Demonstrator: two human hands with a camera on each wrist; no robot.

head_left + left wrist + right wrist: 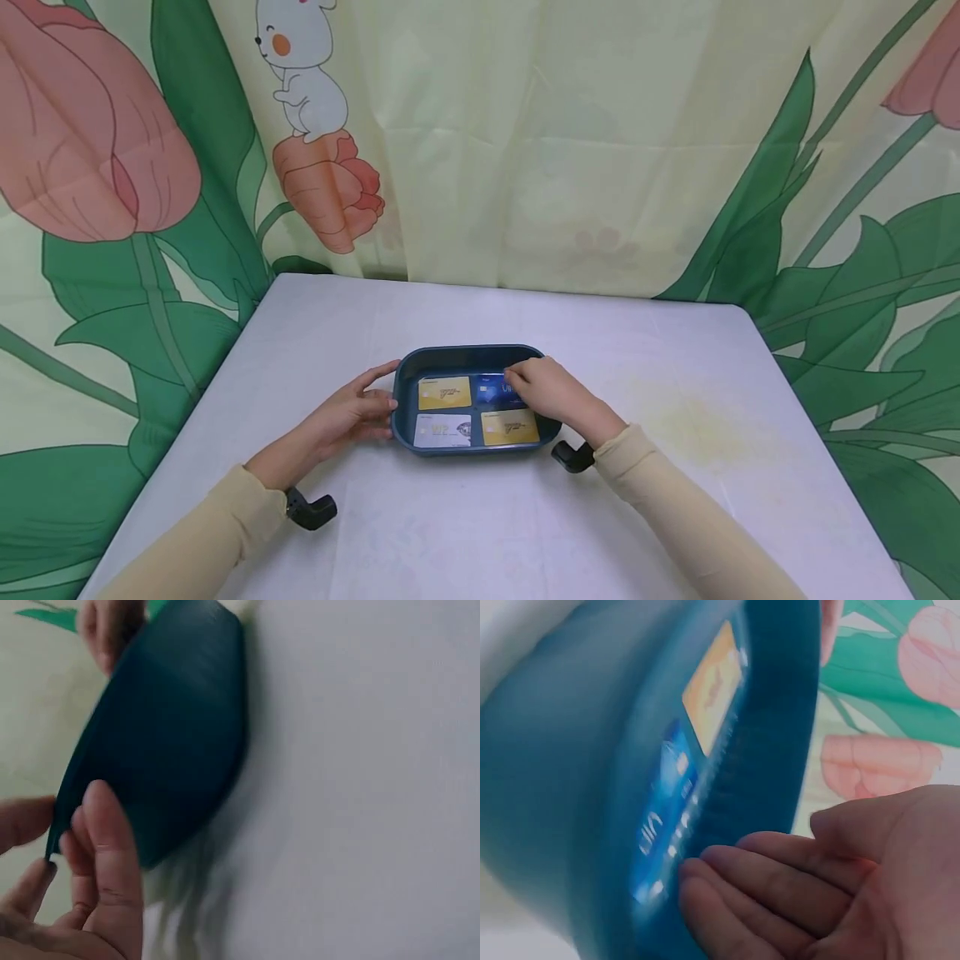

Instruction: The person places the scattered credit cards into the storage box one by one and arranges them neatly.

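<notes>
A dark blue tray (442, 360) sits on the table with bank cards lying flat in it. A gold card (444, 392) and a blue card (493, 390) form the far row; a white card (442, 430) and another gold card (510, 427) form the near row. At the tray's left end, my left hand (352, 417) holds the rim, its fingertips on the edge and outer wall in the left wrist view. My right hand (547, 387) is over the right end, covering part of the blue card. Its palm and loosely bent fingers hold nothing in the right wrist view.
White cloth covers the table (450, 525), with a faint yellowish stain (697, 425) to the right. Behind it hangs a curtain (600, 167) printed with tulips and a rabbit. Black wrist cameras sit under both sleeves.
</notes>
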